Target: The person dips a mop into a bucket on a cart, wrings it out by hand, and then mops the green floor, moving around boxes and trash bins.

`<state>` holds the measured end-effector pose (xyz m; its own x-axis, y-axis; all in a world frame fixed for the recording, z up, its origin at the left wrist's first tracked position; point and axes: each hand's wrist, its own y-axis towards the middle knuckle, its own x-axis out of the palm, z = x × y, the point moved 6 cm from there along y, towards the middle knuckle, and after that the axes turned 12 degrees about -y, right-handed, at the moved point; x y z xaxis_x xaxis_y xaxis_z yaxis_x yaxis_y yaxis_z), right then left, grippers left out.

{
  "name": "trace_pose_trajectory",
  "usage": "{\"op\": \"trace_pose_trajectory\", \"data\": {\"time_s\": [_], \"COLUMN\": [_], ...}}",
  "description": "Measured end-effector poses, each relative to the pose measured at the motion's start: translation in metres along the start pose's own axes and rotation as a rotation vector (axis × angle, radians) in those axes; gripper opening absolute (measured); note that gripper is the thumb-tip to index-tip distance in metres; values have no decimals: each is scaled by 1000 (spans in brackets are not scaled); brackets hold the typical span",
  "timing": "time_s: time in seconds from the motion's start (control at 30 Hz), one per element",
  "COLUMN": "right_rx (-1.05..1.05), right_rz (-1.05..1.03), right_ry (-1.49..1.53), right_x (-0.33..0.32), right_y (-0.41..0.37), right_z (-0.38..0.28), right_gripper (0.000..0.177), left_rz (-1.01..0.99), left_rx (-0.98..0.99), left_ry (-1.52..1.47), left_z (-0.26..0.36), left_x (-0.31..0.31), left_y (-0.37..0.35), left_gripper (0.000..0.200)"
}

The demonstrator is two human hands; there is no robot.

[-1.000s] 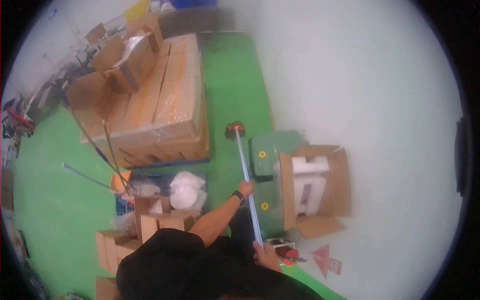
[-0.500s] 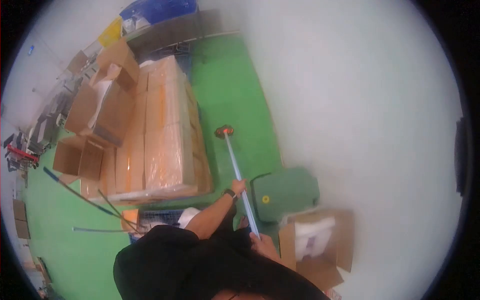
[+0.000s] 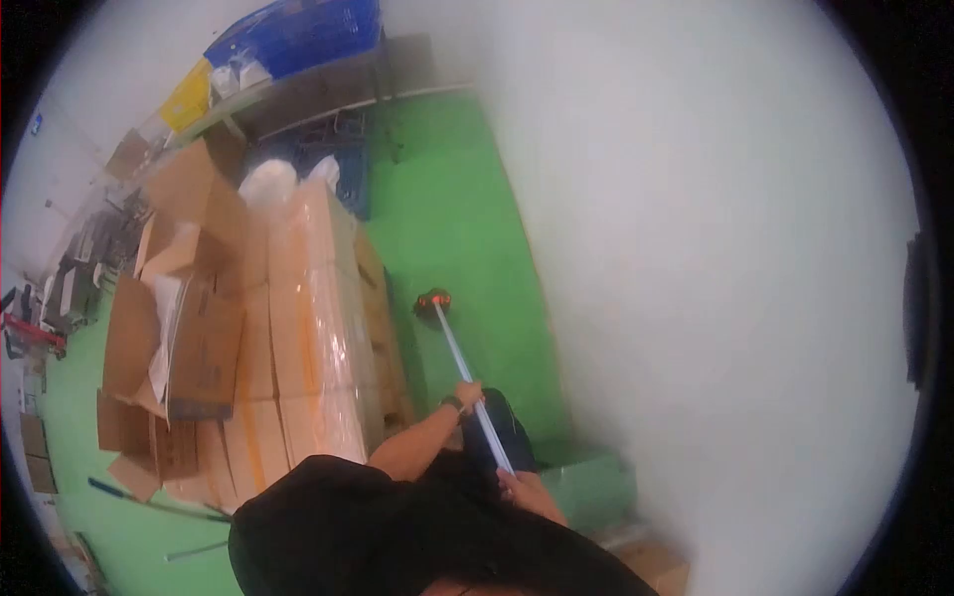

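A long pale pole runs forward from my body to a dark and orange head resting on the green floor. My left hand is wrapped round the middle of the pole, with a dark band on the wrist. Nearer my body, my right hand grips the pole close to its rear end. The head lies between the wrapped box stack and the white wall.
Plastic-wrapped cartons stand at the left, with open cardboard boxes on top. A blue crate and yellow crate sit on a table behind. A green bin and the white wall are at the right.
The view has moved forward along the aisle; the green bin and carton at right have slid down the view. The pole's head appears slightly lower and further left. Both hands still hold the pole.
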<state>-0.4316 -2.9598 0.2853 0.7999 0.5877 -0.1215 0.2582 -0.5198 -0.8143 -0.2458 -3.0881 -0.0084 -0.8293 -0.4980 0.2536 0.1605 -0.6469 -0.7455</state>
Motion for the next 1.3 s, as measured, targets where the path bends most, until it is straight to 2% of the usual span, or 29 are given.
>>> {"op": "trace_pose_trajectory", "data": {"time_s": [0.07,0.1,0.13,0.2,0.27,0.3,0.37,0.4,0.43,0.47,0.53,0.6,0.67,0.73,0.77,0.8,0.87,0.93,0.97,1.0,1.07,1.1,1.17,1.27,1.3], "right_rx": [63,28,0,-49,-9,25,13,-6,8,-28,-27,-38,-66,-18,50,38,100,183,46,-90,-187,-127,-26,164,131], "right_rz": [2,9,11,-42,-75,-95,-152,-180,-207,-166,-174,-166,-108,-49,-47,-64,-38,40,153,244,388,414,409,278,290], "right_ry": [10,-27,-61,-41,24,62,228,276,327,288,301,290,282,214,309,353,346,248,58,-154,-372,-404,-419,-307,-316], "right_x": [3,-8,-19,-33,-54,-81,-96,-103,-102,-108,-111,-113,-127,-127,-128,-125,-125,-123,-124,-160,-160,-157,-167,-173,-174], "right_y": [44,62,76,119,166,189,212,235,244,253,263,271,312,355,396,424,464,506,517,571,595,600,616,605,612], "right_z": [-25,-55,-84,-109,-159,-202,-261,-299,-320,-354,-381,-390,-419,-435,-422,-431,-428,-409,-404,-451,-473,-475,-496,-541,-561], "right_gripper": [43,42,42,40,37,36,30,28,26,25,28,35,38,38,36,34,32,31,31,32,33,33,33,32,31], "left_rz": [-49,-60,25,59,209,143,66,51,38,40,39,-6,-80,90,164,201,58,47,-25,-85,5,56,196,292,298], "left_rx": [80,115,51,-94,168,137,7,87,135,150,188,193,181,316,425,346,54,-60,-64,-77,-154,-201,1,49,27], "left_ry": [224,329,288,100,-38,17,129,76,22,-40,-113,-122,-123,0,44,138,134,276,375,452,311,236,393,602,667], "left_z": [36,60,93,145,129,189,250,323,370,393,438,451,469,469,505,510,476,444,416,431,413,397,417,445,454], "left_x": [-1,5,17,29,10,53,74,92,105,110,123,134,137,121,130,126,119,113,103,118,109,106,115,107,104], "left_y": [46,59,53,52,224,264,296,321,319,306,293,311,376,405,439,449,479,501,511,580,609,607,607,602,606], "left_gripper": [29,28,24,23,24,21,18,19,20,21,23,26,31,33,35,43,45,46,47,47,48,48,46,41,39]}}
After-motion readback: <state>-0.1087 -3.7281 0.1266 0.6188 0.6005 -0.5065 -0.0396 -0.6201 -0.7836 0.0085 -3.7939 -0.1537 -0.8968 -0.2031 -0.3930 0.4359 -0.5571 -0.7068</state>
